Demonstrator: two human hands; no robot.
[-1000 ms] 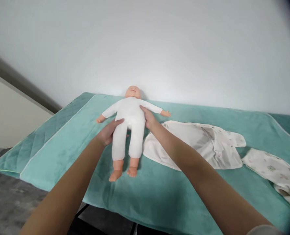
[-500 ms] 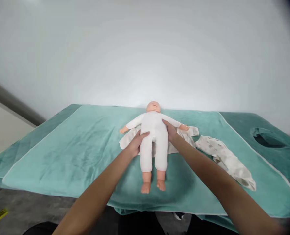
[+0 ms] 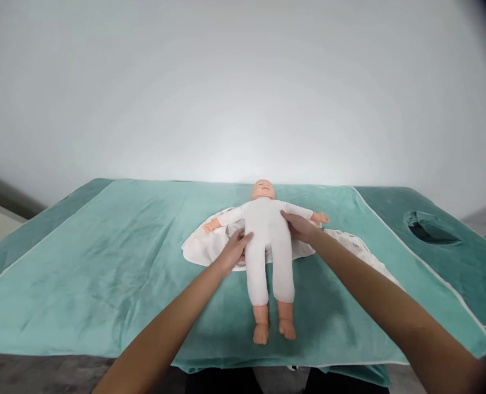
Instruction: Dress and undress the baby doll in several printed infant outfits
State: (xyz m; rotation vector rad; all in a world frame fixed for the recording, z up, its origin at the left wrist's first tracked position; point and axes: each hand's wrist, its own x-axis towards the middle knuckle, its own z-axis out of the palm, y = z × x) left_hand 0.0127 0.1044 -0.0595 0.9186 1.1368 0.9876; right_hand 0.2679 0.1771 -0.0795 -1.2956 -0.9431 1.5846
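A baby doll (image 3: pixel 270 241) in a white body suit lies face up on a teal towel (image 3: pixel 115 262), head toward the wall. Its torso rests on an opened white baby garment (image 3: pixel 200 249) spread beneath it. My left hand (image 3: pixel 233 251) grips the doll's left side at the waist, fingers curled against it. My right hand (image 3: pixel 298 225) holds the doll's other side near the chest. The doll's bare feet (image 3: pixel 273 331) point toward me.
A second patterned white garment (image 3: pixel 364 254) lies on the towel to the right, partly behind my right forearm. The darker teal table (image 3: pixel 464 262) has an oval face hole (image 3: pixel 430 229) at the far right. A plain white wall rises behind.
Both hands carried the doll rightward from the bare towel onto the opened garment and set it lower on it. The view swung right, bringing the face hole into sight.
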